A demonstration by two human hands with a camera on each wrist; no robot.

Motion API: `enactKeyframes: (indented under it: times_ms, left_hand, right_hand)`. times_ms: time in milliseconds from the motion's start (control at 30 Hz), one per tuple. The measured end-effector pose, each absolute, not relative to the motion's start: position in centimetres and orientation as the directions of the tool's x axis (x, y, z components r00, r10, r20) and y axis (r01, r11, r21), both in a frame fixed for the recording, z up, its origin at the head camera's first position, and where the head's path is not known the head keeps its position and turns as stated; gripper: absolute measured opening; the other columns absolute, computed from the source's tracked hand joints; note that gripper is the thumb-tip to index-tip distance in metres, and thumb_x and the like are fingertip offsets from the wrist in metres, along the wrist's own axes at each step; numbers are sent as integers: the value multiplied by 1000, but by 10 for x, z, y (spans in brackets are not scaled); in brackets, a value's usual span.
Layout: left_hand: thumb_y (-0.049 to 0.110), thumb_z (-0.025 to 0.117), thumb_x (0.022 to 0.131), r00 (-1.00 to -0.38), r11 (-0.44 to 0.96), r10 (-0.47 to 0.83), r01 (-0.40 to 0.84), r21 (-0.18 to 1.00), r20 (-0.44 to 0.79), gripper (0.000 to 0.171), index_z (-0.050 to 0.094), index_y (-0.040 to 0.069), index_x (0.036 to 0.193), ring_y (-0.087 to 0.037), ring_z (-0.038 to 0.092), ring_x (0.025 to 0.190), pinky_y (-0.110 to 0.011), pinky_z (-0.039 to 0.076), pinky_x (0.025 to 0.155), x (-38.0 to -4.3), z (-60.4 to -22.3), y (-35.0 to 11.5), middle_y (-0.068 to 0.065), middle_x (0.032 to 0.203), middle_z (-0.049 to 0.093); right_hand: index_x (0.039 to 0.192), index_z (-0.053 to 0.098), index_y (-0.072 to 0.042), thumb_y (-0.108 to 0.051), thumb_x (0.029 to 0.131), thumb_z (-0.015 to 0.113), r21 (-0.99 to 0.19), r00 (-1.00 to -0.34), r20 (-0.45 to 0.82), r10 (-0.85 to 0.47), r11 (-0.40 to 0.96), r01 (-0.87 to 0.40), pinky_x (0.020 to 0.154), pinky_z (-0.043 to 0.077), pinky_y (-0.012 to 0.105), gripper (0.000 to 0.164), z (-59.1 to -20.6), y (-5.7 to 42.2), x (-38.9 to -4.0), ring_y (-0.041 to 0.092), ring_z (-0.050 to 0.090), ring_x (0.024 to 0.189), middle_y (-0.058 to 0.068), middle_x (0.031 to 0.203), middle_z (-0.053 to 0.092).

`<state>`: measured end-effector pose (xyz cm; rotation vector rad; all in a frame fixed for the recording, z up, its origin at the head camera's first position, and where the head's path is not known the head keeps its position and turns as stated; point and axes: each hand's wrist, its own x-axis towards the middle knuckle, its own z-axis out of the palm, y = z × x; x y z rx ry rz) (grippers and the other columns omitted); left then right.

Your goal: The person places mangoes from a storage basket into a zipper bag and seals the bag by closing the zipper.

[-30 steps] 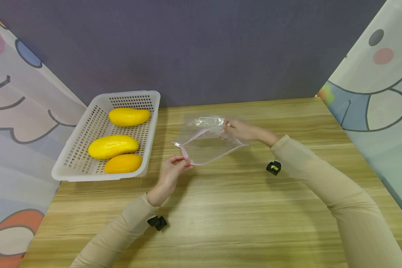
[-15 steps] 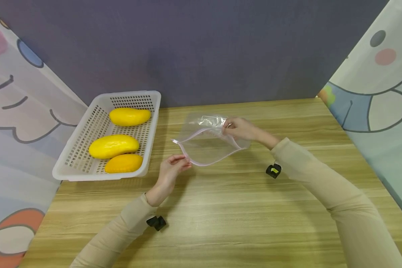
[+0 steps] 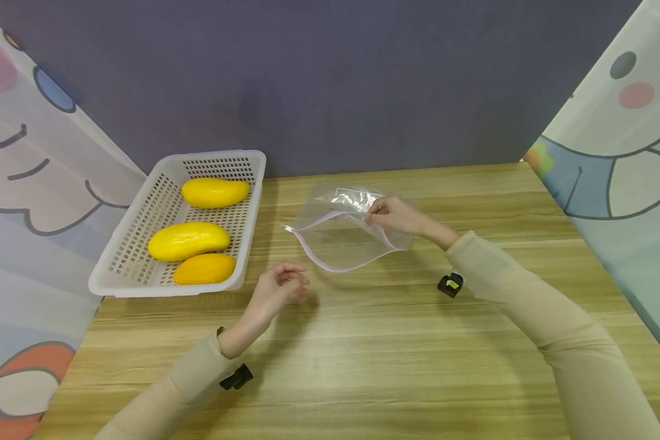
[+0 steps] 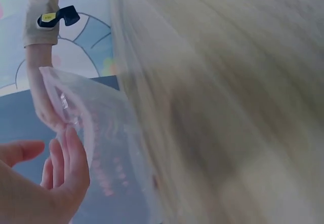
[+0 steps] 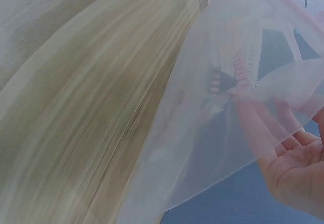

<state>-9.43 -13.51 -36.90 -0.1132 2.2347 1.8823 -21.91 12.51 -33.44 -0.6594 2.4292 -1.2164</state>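
A clear zip bag (image 3: 341,247) with a pink zip edge stands with its mouth spread apart, a white slider (image 3: 289,228) at its left corner. My right hand (image 3: 395,215) pinches the far side of the bag's mouth; the right wrist view shows its fingers (image 5: 253,125) through the film. My left hand (image 3: 280,287) is off the bag, just in front of its near left edge, with fingers loosely bent and nothing between them. In the left wrist view a gap shows between the left thumb (image 4: 23,152) and fingers.
A white slotted basket (image 3: 100,284) at the left holds three yellow mangoes (image 3: 189,241). Behind the wooden table (image 3: 374,366) rises a dark grey panel (image 3: 330,85). Cartoon-printed cloths (image 3: 627,140) hang on both sides.
My left hand has let go of the bag's near edge and drawn back a little toward the front left. The right hand keeps its pinch, and the bag's mouth stays spread.
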Motion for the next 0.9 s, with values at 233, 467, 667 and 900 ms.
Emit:
enactKeyframes:
  times_ms: [233, 467, 667, 900]
  left_hand:
    - [0, 50, 83, -961, 344, 242, -42, 938, -131, 23, 53, -6, 105, -33, 60, 78, -38, 53, 68, -89, -344, -155, -17, 89, 59]
    - [1, 52, 85, -939, 450, 330, 67, 890, -96, 21, 52, -7, 104, -19, 59, 70, -27, 53, 61, -97, -316, -174, -17, 86, 59]
    - [1, 54, 83, -920, 595, 381, 167, 787, -93, 20, 56, -3, 103, -18, 58, 73, -28, 52, 65, -108, -289, -192, -12, 86, 61]
    - [9, 55, 84, -891, 760, 424, 252, 599, -163, 19, 59, 4, 102, -18, 58, 75, -29, 48, 67, -129, -262, -214, -6, 87, 62]
  right_hand:
    - [97, 58, 6, -12, 86, 50, -816, -815, -106, -570, 518, -256, 64, 53, 37, 23, -338, 132, -219, 27, 57, 84, 19, 94, 61]
    - [97, 58, 6, -11, 86, 49, -814, -817, -102, -567, 519, -259, 61, 53, 31, 22, -340, 138, -218, 25, 58, 83, 19, 93, 62]
    - [96, 58, 6, -10, 86, 50, -825, -806, -103, -583, 503, -259, 60, 53, 32, 20, -341, 141, -216, 21, 57, 78, 17, 90, 62]
    - [96, 58, 7, -11, 86, 51, -825, -807, -91, -584, 498, -268, 59, 52, 33, 21, -341, 143, -214, 18, 57, 75, 16, 87, 62]
